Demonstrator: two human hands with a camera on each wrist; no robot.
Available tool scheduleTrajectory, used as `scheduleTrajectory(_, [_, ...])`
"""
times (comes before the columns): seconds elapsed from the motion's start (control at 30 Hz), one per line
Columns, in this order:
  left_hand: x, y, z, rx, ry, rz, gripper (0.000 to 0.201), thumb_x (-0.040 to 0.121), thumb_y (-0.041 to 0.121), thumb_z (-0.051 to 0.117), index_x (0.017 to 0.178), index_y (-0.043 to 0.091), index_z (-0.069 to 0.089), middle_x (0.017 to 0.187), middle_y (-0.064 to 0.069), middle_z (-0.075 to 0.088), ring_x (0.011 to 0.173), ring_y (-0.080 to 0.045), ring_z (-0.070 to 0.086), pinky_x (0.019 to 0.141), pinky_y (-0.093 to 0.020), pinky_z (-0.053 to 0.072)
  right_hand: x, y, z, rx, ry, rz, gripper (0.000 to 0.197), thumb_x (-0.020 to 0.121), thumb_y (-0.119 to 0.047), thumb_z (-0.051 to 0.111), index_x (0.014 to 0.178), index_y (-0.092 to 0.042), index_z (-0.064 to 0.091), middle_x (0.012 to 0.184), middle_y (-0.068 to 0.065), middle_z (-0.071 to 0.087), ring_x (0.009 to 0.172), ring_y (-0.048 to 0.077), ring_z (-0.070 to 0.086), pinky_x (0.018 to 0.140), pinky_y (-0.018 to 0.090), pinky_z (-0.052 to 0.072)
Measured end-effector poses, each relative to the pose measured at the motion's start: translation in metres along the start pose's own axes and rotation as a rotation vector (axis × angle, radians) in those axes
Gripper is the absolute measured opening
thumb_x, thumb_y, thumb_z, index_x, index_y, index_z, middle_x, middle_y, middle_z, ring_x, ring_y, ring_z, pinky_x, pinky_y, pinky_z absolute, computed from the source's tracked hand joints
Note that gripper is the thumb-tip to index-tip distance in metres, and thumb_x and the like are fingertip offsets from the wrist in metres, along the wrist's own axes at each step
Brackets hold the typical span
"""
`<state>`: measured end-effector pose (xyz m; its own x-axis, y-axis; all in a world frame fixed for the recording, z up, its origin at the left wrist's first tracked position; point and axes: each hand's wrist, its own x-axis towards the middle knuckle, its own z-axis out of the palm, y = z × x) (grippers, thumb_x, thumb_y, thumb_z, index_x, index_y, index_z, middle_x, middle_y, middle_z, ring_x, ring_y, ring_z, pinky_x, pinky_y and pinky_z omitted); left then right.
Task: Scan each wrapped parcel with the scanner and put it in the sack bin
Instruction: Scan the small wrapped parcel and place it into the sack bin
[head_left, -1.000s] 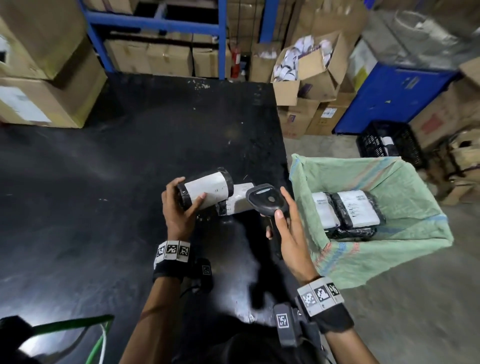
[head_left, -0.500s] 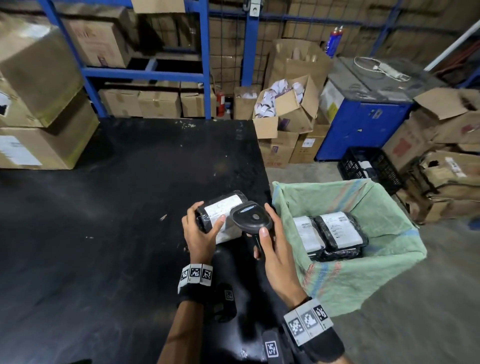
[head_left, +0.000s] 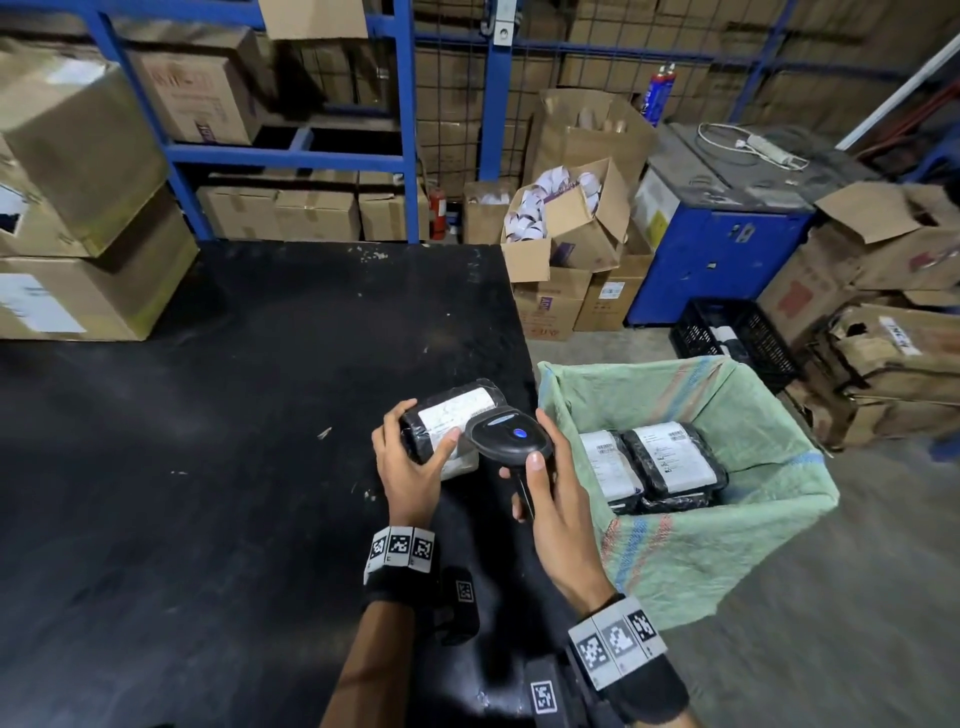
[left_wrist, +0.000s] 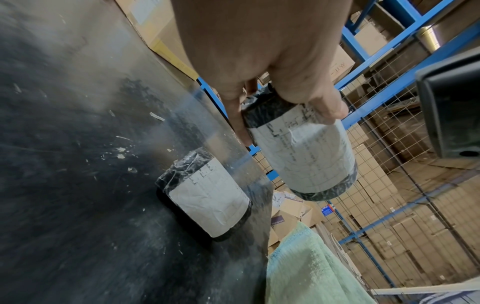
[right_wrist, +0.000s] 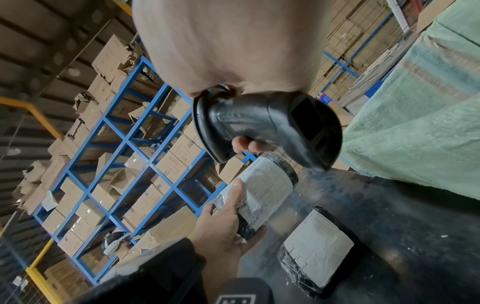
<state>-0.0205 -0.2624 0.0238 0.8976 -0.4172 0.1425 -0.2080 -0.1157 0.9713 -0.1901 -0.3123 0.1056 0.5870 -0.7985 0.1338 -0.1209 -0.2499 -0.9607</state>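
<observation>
My left hand (head_left: 415, 462) grips a black-wrapped parcel (head_left: 447, 415) with a white label, lifted above the black table (head_left: 208, 467); the same parcel (left_wrist: 303, 156) shows in the left wrist view. My right hand (head_left: 550, 488) grips a black handheld scanner (head_left: 511, 439), its head right over the parcel's label and a blue light lit on top. The scanner (right_wrist: 270, 127) points down at the held parcel (right_wrist: 262, 189). A second labelled parcel (left_wrist: 207, 197) lies flat on the table near its right edge. The green sack bin (head_left: 727, 519) stands right of the table, with parcels (head_left: 660, 462) inside.
Cardboard boxes (head_left: 88, 218) sit on the table's far left. Blue shelving (head_left: 311, 150) with cartons runs behind. An open box of label rolls (head_left: 566, 218), a blue cabinet (head_left: 717, 260) and a black crate (head_left: 732, 332) stand beyond the sack.
The scanner head has moved left over the held parcel's label, and its blue light now shows. The head view has tilted up.
</observation>
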Motion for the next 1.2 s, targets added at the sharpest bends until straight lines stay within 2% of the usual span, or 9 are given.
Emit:
scheduleTrajectory(0.1, [-0.002, -0.002, 0.0, 0.0, 0.003, 0.0, 0.064, 0.08, 0.027, 0.088, 0.136, 0.026, 0.057, 0.124, -0.01, 0.053, 0.108, -0.016, 0.06, 0.086, 0.001, 0.039, -0.003, -0.004, 0.0, -0.008, -0.002, 0.001, 0.042, 0.104, -0.041, 0.038, 0.145, -0.048, 0.036, 0.102, -0.006, 0.065, 0.063, 0.017, 0.054, 0.07, 0.056, 0.052])
scheduleTrajectory(0.37, [-0.004, -0.005, -0.003, 0.011, 0.02, 0.035, 0.064, 0.079, 0.027, 0.089, 0.135, 0.025, 0.058, 0.123, -0.011, 0.054, 0.108, -0.019, 0.06, 0.087, 0.003, 0.038, -0.007, -0.008, -0.001, -0.008, 0.005, 0.001, 0.043, 0.105, -0.036, 0.038, 0.147, -0.043, 0.035, 0.095, -0.023, 0.066, 0.068, 0.028, 0.058, 0.07, 0.056, 0.053])
scheduleTrajectory(0.5, [-0.005, -0.005, -0.008, 0.026, 0.022, 0.019, 0.065, 0.078, 0.027, 0.09, 0.134, 0.025, 0.058, 0.123, -0.012, 0.054, 0.106, -0.018, 0.06, 0.086, 0.004, 0.037, -0.009, -0.008, -0.001, -0.015, 0.013, -0.01, 0.045, 0.101, -0.046, 0.039, 0.146, -0.047, 0.035, 0.099, 0.003, 0.064, 0.06, 0.02, 0.055, 0.068, 0.056, 0.052])
scheduleTrajectory(0.63, [-0.008, -0.005, -0.019, 0.064, 0.007, -0.026, 0.069, 0.07, 0.03, 0.095, 0.129, 0.026, 0.061, 0.121, -0.008, 0.057, 0.099, 0.002, 0.056, 0.083, 0.005, 0.035, -0.013, -0.006, 0.0, -0.013, 0.02, 0.015, 0.045, 0.101, -0.045, 0.041, 0.146, -0.048, 0.035, 0.096, 0.012, 0.065, 0.06, 0.022, 0.055, 0.07, 0.057, 0.052])
scheduleTrajectory(0.7, [-0.011, -0.007, -0.025, 0.086, -0.012, -0.057, 0.073, 0.065, 0.031, 0.098, 0.127, 0.029, 0.06, 0.119, -0.004, 0.058, 0.099, 0.003, 0.057, 0.087, -0.001, 0.038, -0.015, -0.006, 0.0, 0.001, 0.018, 0.022, 0.044, 0.103, -0.042, 0.042, 0.146, -0.047, 0.037, 0.095, 0.002, 0.066, 0.06, 0.02, 0.055, 0.07, 0.055, 0.053])
scheduleTrajectory(0.77, [-0.017, -0.012, -0.03, 0.1, -0.012, -0.077, 0.076, 0.061, 0.033, 0.099, 0.125, 0.031, 0.059, 0.115, 0.002, 0.059, 0.102, -0.008, 0.059, 0.095, -0.018, 0.045, -0.019, -0.004, 0.001, 0.015, 0.014, 0.029, 0.042, 0.104, -0.037, 0.042, 0.146, -0.043, 0.038, 0.098, -0.009, 0.068, 0.06, 0.019, 0.055, 0.07, 0.053, 0.053])
scheduleTrajectory(0.93, [-0.035, -0.033, -0.045, 0.191, -0.009, -0.069, 0.078, 0.058, 0.031, 0.101, 0.123, 0.024, 0.059, 0.103, 0.028, 0.051, 0.112, -0.022, 0.056, 0.096, -0.028, 0.042, -0.034, 0.015, 0.004, -0.039, -0.007, 0.088, 0.042, 0.103, -0.044, 0.042, 0.145, -0.048, 0.037, 0.098, -0.005, 0.068, 0.06, 0.022, 0.057, 0.072, 0.051, 0.055])
scheduleTrajectory(1.07, [-0.048, -0.047, -0.063, 0.224, 0.011, -0.115, 0.08, 0.055, 0.031, 0.102, 0.123, 0.022, 0.06, 0.102, 0.015, 0.055, 0.109, -0.025, 0.057, 0.098, -0.037, 0.05, -0.049, 0.048, 0.008, -0.093, -0.055, 0.166, 0.046, 0.1, -0.051, 0.042, 0.145, -0.05, 0.034, 0.073, 0.01, 0.064, 0.059, 0.022, 0.058, 0.073, 0.048, 0.056])
scheduleTrajectory(1.2, [-0.06, -0.054, -0.083, 0.227, 0.04, -0.152, 0.08, 0.053, 0.035, 0.102, 0.12, 0.026, 0.06, 0.111, -0.002, 0.056, 0.104, -0.026, 0.062, 0.097, -0.043, 0.054, -0.063, 0.089, 0.017, -0.138, -0.104, 0.288, 0.045, 0.1, -0.048, 0.045, 0.144, -0.048, 0.037, 0.095, -0.006, 0.073, 0.059, 0.007, 0.061, 0.074, 0.04, 0.056])
